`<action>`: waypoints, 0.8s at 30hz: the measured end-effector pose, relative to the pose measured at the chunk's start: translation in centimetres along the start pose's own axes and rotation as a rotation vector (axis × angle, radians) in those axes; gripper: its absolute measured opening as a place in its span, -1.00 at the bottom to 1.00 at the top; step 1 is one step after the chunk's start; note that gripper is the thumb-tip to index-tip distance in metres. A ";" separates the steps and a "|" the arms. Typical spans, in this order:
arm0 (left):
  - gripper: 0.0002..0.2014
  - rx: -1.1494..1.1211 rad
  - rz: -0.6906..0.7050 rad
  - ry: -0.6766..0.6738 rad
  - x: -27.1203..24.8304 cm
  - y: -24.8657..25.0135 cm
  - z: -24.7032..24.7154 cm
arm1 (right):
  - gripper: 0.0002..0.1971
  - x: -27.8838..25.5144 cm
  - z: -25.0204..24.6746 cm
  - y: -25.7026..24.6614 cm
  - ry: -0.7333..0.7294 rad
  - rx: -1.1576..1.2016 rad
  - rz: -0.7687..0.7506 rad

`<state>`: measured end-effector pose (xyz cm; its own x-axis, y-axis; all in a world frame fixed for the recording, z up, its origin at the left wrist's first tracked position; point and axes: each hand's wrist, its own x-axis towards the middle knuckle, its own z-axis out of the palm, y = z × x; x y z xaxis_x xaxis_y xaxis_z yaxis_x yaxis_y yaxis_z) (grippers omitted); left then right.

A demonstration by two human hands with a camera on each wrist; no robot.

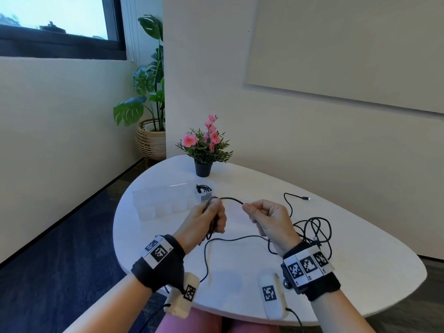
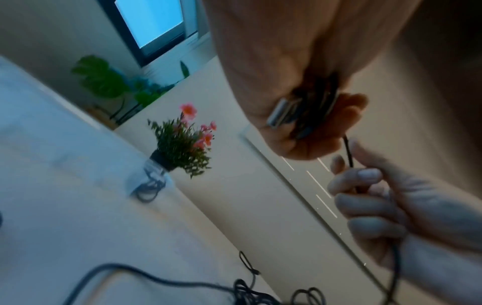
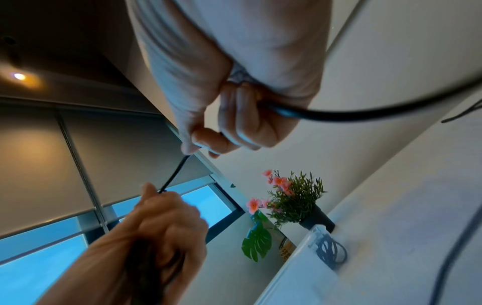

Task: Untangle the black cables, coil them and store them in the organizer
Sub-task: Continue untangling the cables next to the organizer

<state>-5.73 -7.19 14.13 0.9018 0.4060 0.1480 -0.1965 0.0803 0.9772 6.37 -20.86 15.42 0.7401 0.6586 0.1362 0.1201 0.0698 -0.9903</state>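
Note:
My left hand point(image 1: 211, 218) grips a small bundle of black cable loops point(image 2: 315, 107) with a silver USB plug point(image 2: 280, 114) sticking out. A short span of the same black cable point(image 1: 231, 200) runs across to my right hand point(image 1: 260, 216), which pinches it between thumb and forefinger point(image 3: 198, 142). Both hands hover above the white table point(image 1: 336, 272). More black cable lies in a loose tangle point(image 1: 313, 233) behind my right wrist. The clear organizer point(image 1: 165, 201) stands at the left, with one coiled black cable point(image 1: 203, 188) in its right end compartment.
A small potted plant with pink flowers point(image 1: 204, 150) stands at the table's far edge. A loose cable end with a small plug point(image 1: 306, 198) lies at the right. A slack strand point(image 1: 216, 241) crosses the table below my hands. A large plant point(image 1: 150, 97) stands on the floor.

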 end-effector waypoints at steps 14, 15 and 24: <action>-0.64 -0.473 -0.154 0.395 0.9 0.3 -0.5 | -0.70 -3.5 3.7 4.0 -0.578 -0.399 -0.033; -0.63 -0.450 -0.148 0.401 0.8 0.5 -0.7 | -0.69 -3.7 3.8 3.8 -0.624 -0.408 -0.021; -0.24 -0.051 -0.077 0.428 0.4 -0.2 -1.6 | -0.64 -2.4 2.7 1.0 -0.324 -0.429 -0.092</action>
<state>-5.89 -5.59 13.74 0.6761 0.7367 -0.0115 -0.1634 0.1653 0.9726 2.92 -20.34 14.07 0.4799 0.8662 0.1394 0.4844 -0.1292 -0.8653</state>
